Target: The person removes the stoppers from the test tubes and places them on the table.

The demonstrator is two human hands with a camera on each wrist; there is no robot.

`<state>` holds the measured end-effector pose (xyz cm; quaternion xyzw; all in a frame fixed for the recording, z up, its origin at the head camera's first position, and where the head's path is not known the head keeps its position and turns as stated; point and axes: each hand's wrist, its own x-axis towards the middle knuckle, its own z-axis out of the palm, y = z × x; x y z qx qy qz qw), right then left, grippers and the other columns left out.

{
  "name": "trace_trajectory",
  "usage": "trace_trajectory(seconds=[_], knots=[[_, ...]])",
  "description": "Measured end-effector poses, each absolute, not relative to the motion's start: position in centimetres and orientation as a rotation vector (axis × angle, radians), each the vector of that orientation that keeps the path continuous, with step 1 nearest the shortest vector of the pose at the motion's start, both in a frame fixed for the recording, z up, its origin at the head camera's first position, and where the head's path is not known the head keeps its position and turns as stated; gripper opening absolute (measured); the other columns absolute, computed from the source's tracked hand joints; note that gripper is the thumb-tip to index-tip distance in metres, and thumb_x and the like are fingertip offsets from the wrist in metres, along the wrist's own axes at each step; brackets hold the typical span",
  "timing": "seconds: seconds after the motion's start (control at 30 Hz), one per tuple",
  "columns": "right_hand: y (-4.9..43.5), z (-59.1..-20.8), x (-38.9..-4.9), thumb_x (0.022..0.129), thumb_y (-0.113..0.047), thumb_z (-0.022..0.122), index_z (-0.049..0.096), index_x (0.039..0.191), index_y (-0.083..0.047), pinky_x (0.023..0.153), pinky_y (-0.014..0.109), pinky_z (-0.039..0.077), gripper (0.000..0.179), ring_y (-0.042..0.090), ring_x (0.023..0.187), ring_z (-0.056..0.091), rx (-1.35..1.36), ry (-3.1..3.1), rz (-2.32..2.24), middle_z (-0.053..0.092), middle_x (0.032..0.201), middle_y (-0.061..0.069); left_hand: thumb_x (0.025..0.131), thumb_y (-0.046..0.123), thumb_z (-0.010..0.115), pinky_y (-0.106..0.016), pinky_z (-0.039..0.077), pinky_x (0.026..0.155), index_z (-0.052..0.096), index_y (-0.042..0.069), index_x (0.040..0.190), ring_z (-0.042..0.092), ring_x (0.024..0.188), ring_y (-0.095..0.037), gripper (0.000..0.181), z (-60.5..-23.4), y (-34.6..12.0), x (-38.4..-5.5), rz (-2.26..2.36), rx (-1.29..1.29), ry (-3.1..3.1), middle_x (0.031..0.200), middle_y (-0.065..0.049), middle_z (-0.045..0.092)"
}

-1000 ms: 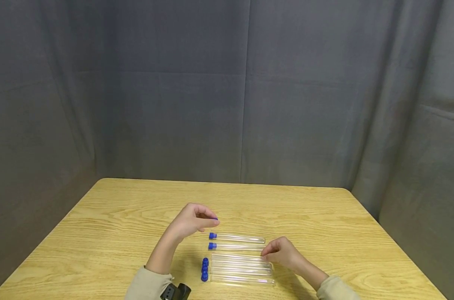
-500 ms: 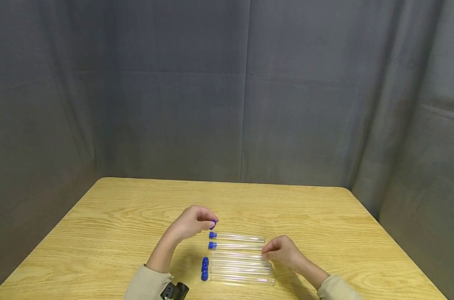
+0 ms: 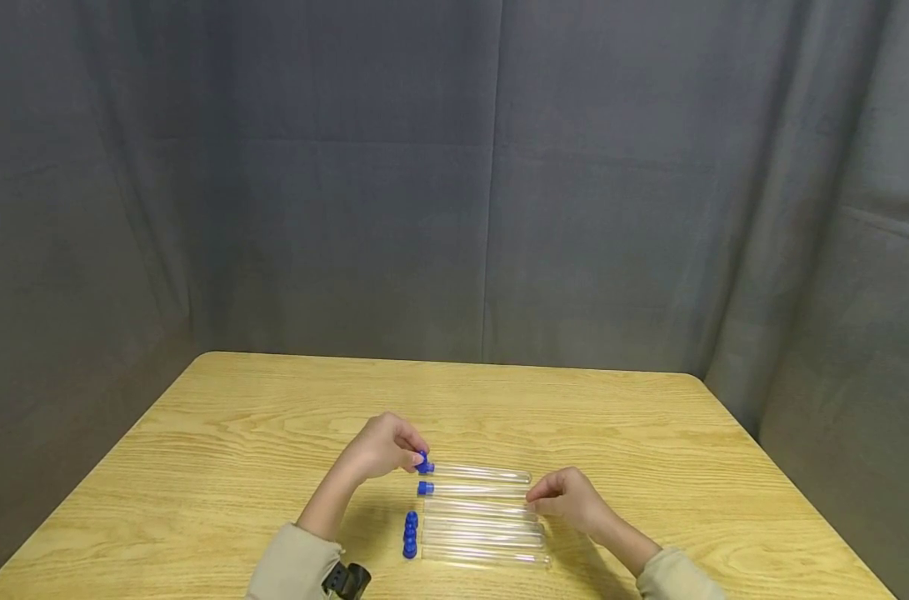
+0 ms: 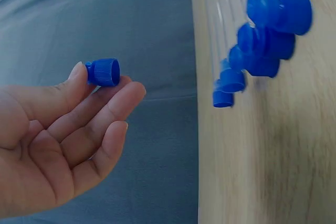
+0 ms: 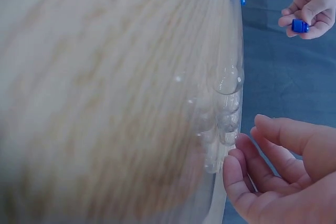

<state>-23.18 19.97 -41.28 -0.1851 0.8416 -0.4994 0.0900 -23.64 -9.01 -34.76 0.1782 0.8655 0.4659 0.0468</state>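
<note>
My left hand point(image 3: 385, 446) pinches a blue ribbed test tube cap point(image 4: 105, 72) between thumb and fingertips, its wide end facing away from the thumb. In the left wrist view the cap is apart from any tube. Two clear test tubes lie on the table with blue caps on, the farther capped tube point(image 3: 480, 474) just below my left fingers in the head view. Several tubes without caps point(image 3: 484, 555) lie parallel, nearer me. My right hand point(image 3: 570, 502) hovers by the tubes' rounded ends point(image 5: 229, 82), fingers loosely bent, with nothing visible between thumb and fingers.
Several loose blue caps point(image 3: 410, 535) stand in a row left of the uncapped tubes' open ends. The wooden table point(image 3: 237, 467) extends around them, with grey curtains point(image 3: 349, 208) behind and at both sides. A black device point(image 3: 347, 581) sits on the left wrist.
My left hand has come slightly toward me and left, and the pinched cap has turned further into sight. My right hand has shifted only slightly.
</note>
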Motion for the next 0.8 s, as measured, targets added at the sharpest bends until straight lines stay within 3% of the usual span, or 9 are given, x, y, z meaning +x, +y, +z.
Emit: trace_trajectory(seconds=[0.33,0.8], knots=[[20.0,-41.2,-23.1,0.080,0.004,0.061,0.061,0.083,0.014,0.056,0.021,0.048,0.011,0.012,0.064,0.053,-0.554,2.474,-1.505,0.061,0.075,0.012,0.075,-0.007,0.066,-0.036,0.053,0.060,0.068,-0.003,0.079,0.060,0.058,-0.017,0.006,-35.9,-9.0,-24.0,1.313,0.515,2.679,0.068,-0.004,0.063],[20.1,-41.3,-23.1,0.081,0.001,0.062,0.060,0.084,0.013,0.062,0.028,0.051,0.013,0.016,0.068,0.054,-0.566,2.448,-1.518,0.061,0.077,0.012,0.070,-0.013,0.067,-0.023,0.047,0.049,0.068,-0.001,0.071,0.053,0.054,-0.011,0.012,-37.3,-8.8,-24.4,1.139,0.504,2.705,0.063,-0.003,0.060]])
